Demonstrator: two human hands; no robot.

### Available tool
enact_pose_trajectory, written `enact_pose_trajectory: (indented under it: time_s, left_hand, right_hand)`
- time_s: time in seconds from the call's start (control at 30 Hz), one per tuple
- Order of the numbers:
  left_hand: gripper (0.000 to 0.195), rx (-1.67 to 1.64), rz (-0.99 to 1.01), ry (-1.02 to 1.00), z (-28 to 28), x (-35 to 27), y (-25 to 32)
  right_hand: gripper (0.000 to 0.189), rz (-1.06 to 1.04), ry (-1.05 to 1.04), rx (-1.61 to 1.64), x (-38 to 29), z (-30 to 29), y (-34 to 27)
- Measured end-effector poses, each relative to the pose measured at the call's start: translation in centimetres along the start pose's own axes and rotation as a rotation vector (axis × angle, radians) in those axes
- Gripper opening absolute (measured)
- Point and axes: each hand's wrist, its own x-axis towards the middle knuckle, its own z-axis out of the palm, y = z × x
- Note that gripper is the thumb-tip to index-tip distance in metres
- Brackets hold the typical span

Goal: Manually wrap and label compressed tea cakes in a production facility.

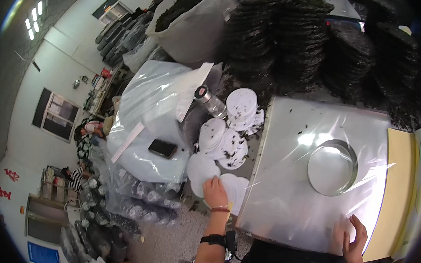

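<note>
My left hand (215, 194) rests its fingertips on the edge of a white round sheet (200, 171); whether it pinches the sheet I cannot tell. More white round sheets (236, 189) lie fanned out just right of those fingers. My right hand (356, 237), its fingers apart and holding nothing, is over the near right part of a flat board covered with clear plastic film (283, 196). A shallow metal ring (353, 168) lies on this film, beyond my right hand. Dark crumbs dot piles of white discs (240, 104) farther back.
Tall stacks of dark, seaweed-like round cakes (299, 45) stand behind the board. Left of the discs are a glass bottle (214, 106), a black phone (162, 148) and plastic-wrapped bundles (150, 89). Yellow sheeting (397, 190) borders the board's right side. A large white sack (200, 27) holds dark material.
</note>
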Motion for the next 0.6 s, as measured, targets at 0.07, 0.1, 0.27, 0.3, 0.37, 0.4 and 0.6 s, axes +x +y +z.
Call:
enact_pose_trajectory:
  time_s: [0.07, 0.1, 0.27, 0.3, 0.37, 0.4, 0.6]
  left_hand:
    - [0.01, 0.0, 0.019, -0.057, 0.3, 0.1, -0.8]
    - [0.004, -0.054, 0.028, 0.019, 0.7, -0.2, -1.6]
    - [0.011, -0.529, -0.95, -0.104, 1.1, -0.2, -5.1]
    - [0.028, -0.373, -0.794, -0.154, -0.2, 0.2, -5.0]
    - [0.02, -0.524, -0.791, -0.106, 2.1, -1.9, -10.2]
    - [0.02, -0.623, -0.81, -0.112, 3.5, -2.8, -12.9]
    - [0.023, -0.804, -0.75, -0.156, 3.6, -2.5, -10.7]
  right_hand:
    - [0.053, 0.055, -0.043, -0.049, 2.0, -0.6, -0.5]
    - [0.053, 0.074, -0.037, -0.061, 2.8, -0.9, -0.3]
    - [0.028, -0.083, -0.025, 0.043, 13.7, -3.8, -0.9]
    - [0.016, -0.105, -0.096, -0.065, 17.8, -5.3, -2.3]
    - [0.016, -0.345, -0.065, -0.077, 28.6, -5.8, -4.7]
    - [0.017, -0.536, -0.01, -0.071, 35.3, -5.5, -7.5]
    - [0.046, -0.927, 0.743, -0.424, 63.9, 3.2, -18.5]
